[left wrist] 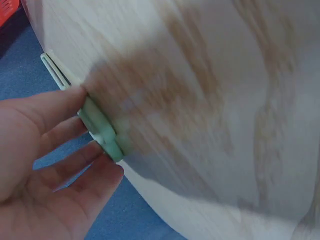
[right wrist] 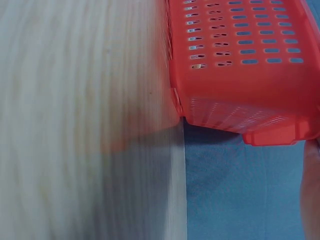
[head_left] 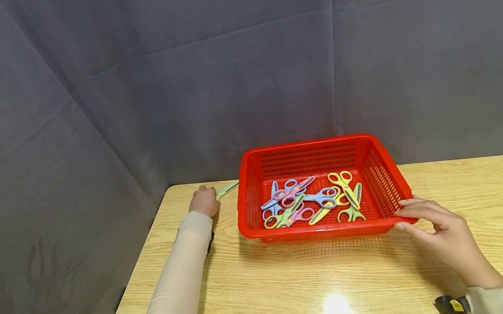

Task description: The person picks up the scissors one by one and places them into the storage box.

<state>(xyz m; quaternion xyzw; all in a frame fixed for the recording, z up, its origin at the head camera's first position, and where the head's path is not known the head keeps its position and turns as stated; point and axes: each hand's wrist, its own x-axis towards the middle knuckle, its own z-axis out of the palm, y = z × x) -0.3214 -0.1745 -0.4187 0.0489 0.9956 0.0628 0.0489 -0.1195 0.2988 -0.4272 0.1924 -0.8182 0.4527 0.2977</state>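
Note:
My left hand (head_left: 204,202) reaches to the far left of the table and pinches a pair of light green scissors (head_left: 227,189), whose blade points right toward the basket. In the left wrist view the thumb and fingers are on the scissors' green handle (left wrist: 100,125), close to the table surface. A red plastic basket (head_left: 320,228) holds several scissors in pink, blue, yellow and green (head_left: 282,219). At its front right corner my right hand (head_left: 448,233) grips the rim between thumb and fingers. Only a sliver of that hand shows in the right wrist view, beside the perforated basket wall (right wrist: 225,80).
The wooden table (head_left: 266,290) has its left edge just beyond my left arm. Grey cloth (head_left: 242,75) hangs behind the table and along the left side. A bright light reflection lies on the near tabletop.

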